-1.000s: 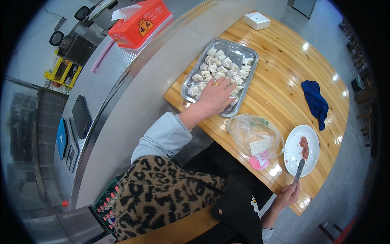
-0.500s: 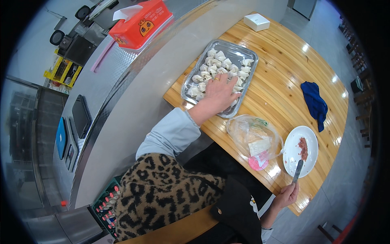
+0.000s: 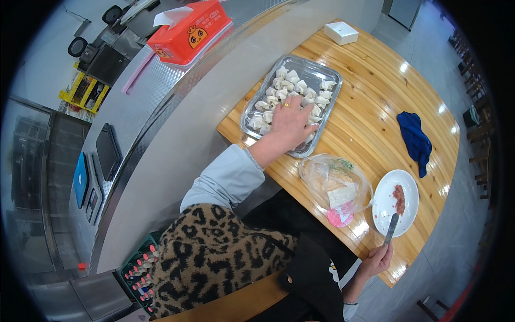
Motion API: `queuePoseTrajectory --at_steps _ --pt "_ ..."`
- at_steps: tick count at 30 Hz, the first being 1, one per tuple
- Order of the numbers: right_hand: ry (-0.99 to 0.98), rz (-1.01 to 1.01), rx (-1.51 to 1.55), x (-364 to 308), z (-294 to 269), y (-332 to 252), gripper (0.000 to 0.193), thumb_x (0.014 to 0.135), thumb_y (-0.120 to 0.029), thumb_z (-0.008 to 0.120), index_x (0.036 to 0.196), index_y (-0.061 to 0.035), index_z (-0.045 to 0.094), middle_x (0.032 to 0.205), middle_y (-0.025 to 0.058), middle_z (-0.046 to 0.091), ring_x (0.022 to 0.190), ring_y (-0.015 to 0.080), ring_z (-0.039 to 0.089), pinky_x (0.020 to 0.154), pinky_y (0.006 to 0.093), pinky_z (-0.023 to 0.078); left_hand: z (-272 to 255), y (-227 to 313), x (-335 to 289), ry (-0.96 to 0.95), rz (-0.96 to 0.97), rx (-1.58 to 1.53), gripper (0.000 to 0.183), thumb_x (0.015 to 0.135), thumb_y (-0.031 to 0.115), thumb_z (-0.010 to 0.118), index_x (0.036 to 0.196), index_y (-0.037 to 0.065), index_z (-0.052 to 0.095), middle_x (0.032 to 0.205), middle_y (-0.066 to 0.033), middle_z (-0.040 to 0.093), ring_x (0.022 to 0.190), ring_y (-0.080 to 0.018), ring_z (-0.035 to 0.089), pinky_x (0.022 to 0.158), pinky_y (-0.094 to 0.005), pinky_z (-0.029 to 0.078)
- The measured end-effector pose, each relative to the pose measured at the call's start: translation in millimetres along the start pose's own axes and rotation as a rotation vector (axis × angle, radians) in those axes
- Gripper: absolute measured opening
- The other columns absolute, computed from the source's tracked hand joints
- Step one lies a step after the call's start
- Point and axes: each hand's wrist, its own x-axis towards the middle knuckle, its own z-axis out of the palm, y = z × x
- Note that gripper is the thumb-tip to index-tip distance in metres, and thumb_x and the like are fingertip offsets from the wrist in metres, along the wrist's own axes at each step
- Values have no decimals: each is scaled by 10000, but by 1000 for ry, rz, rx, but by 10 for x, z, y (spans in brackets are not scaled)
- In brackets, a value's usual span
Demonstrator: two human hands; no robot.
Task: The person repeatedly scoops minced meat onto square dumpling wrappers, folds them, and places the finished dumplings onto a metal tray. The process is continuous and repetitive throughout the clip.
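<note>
My left hand (image 3: 292, 121) reaches over a clear rectangular tray (image 3: 303, 60) of folded white wontons (image 3: 289, 76). Its fingers are spread and bent down onto the wontons, and a ring sits on one of them. Some wontons are hidden beneath the palm and fingertips. Low on the right, my right hand (image 3: 378, 260) closes round the lower end of a narrow, round-tipped metal spatula (image 3: 392, 228). The blade's tip lies over the near edge of a white oval plate (image 3: 383, 206), which carries a strip of pinkish minced meat (image 3: 398, 199).
Between tray and plate lies a clear plastic bag (image 3: 327, 174) with pale wrappers inside, and a round pink item (image 3: 339, 216) at its near side. A dark blue cloth (image 3: 414, 142) and a white box (image 3: 341, 33) rest on the wooden table (image 3: 370, 102). A metal counter with a red tissue box (image 3: 189, 33) stands left.
</note>
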Motion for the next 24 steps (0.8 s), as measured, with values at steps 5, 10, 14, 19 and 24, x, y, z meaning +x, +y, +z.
queuePoseTrajectory --at_steps 5,10,14,19,24 --pt "-2 2 0 -2 6 -14 271 961 -68 450 1163 70 566 567 -34 383 489 20 326 448 187 242 -2 -97 101 -43 -31 43 609 816 472 628 1315 151 494 1383 -208 385 1286 -384 362 1004 -499 346" --pt "-1 -5 24 0 13 -24 269 963 -71 449 1159 69 568 560 -38 377 487 18 321 446 188 237 -48 -168 114 -167 -86 -8 640 842 527 567 1346 146 465 1425 -192 352 1312 -386 334 1040 -509 307" --pt "2 11 -32 -3 12 -38 269 964 -75 449 1158 69 568 556 -39 378 484 16 319 446 187 234 -200 -348 178 -155 -190 106 640 845 531 554 1331 122 479 1393 -176 404 1298 -383 356 1036 -496 320" --pt "6 -10 6 3 25 -37 271 964 -79 451 1157 71 568 552 -40 380 482 15 320 445 186 232 -289 -520 237 -384 -283 50 612 847 511 563 1289 91 512 1315 -157 483 1218 -329 461 982 -445 395" --pt "0 13 21 0 22 -42 272 965 -82 451 1156 72 570 550 -40 379 479 16 318 441 187 228 -206 -588 334 -86 -217 70 576 853 473 578 1275 85 517 1295 -141 498 1173 -308 500 953 -426 422"
